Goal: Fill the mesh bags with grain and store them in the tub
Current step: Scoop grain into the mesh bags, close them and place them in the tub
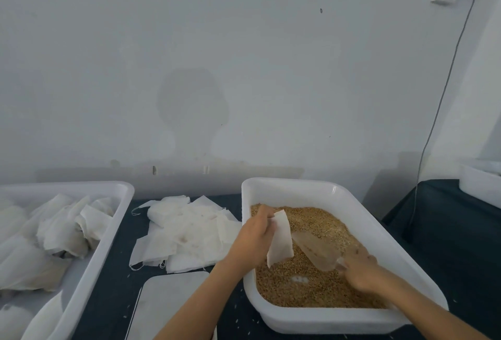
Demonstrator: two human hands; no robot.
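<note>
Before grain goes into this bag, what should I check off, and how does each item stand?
1. Left hand holds bag: ok.
2. Right hand holds scoop: ok.
3. Scoop loaded with grain: cannot tell, blurred.
4. Bag mouth open toward scoop: cannot tell.
5. Bag over grain tub, so spills fall back: ok.
6. Storage tub has room: ok.

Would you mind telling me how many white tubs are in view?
3: one with filled bags at left, one holding grain at centre right, and one cut off at the right edge.
</note>
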